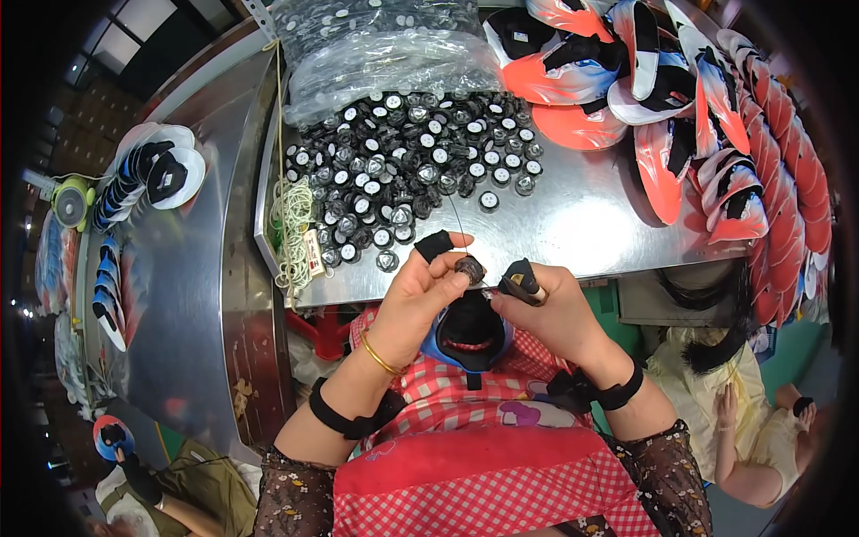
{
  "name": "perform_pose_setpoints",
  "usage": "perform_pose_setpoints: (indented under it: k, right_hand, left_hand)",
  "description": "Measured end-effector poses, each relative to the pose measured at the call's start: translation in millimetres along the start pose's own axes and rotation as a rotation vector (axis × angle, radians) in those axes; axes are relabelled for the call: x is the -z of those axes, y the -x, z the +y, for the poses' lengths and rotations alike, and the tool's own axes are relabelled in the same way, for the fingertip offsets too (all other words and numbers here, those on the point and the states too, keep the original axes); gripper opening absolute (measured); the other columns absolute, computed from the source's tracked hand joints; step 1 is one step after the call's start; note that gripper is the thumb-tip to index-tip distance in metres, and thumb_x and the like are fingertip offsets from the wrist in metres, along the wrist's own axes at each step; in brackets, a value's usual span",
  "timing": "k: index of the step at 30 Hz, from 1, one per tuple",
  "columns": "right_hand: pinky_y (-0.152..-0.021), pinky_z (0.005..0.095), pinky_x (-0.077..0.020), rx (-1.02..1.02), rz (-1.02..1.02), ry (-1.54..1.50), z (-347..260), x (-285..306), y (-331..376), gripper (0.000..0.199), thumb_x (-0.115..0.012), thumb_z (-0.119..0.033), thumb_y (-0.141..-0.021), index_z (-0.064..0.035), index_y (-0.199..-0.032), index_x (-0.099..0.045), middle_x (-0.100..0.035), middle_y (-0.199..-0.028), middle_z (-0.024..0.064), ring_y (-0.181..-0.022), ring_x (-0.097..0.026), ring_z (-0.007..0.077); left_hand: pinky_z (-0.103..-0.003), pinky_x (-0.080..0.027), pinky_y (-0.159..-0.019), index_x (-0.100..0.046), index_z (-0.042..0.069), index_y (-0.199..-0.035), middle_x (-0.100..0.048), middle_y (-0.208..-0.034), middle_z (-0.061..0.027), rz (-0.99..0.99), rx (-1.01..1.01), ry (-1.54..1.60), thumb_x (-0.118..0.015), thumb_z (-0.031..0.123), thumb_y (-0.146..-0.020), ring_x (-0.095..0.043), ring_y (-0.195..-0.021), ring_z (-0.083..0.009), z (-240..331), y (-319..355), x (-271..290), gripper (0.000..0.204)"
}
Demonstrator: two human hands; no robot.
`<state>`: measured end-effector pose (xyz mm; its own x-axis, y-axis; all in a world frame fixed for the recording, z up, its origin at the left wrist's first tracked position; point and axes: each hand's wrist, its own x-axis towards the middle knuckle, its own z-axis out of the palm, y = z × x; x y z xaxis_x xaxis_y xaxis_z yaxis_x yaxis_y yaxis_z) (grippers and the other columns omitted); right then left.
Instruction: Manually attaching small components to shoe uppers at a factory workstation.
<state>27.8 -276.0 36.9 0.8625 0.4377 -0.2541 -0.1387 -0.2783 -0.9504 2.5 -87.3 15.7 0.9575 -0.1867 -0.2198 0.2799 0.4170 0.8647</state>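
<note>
Passage right across tabletop [582,210]; dark knobs [428,140] block left.

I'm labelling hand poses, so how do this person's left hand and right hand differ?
The left hand plainly pinches a dark round piece; the right hand has curled fingers, its grip partly hidden. The left hand's wrist bears a gold bracelet; none shows at the right hand. Both have a black finger cover.

No readable lettering, labels or numbers anywhere.
</note>
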Motion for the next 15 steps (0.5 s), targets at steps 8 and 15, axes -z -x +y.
perform_pose_setpoints:
  k: [8, 15]
  right_hand:
    - [-0.059, 0.0237, -0.0428, 0.013, 0.012, 0.039, -4.0, -0.5, 2.0, 0.011, -0.066, -0.011, -0.078, -0.0015, -0.083, -0.062, -0.058, -0.067, -0.0017, -0.064, -0.049, 0.0044]
    - [-0.058, 0.0237, -0.0424, 0.022, 0.014, 0.021, -2.6, 0.1, 1.4, 0.011, -0.065, -0.011, -0.078, -0.0013, -0.083, -0.062, -0.056, -0.067, -0.0028, -0.063, -0.048, 0.0042]
  left_hand:
    - [-0.025, -0.042, -0.089, -0.04, 0.006, -0.127, -0.055, -0.108, -0.0039, -0.027, -0.005, -0.026, -0.054, 0.006, -0.089, -0.053, -0.099, -0.0094, 2.4, 0.7, -2.2, 0.04]
    - [-0.024, -0.044, -0.087, -0.04, 0.006, -0.127, -0.055, -0.107, -0.0034, -0.007, 0.008, -0.013, -0.054, 0.004, -0.089, -0.053, -0.098, -0.0092, 1.4, -1.6, -3.5, 0.04]
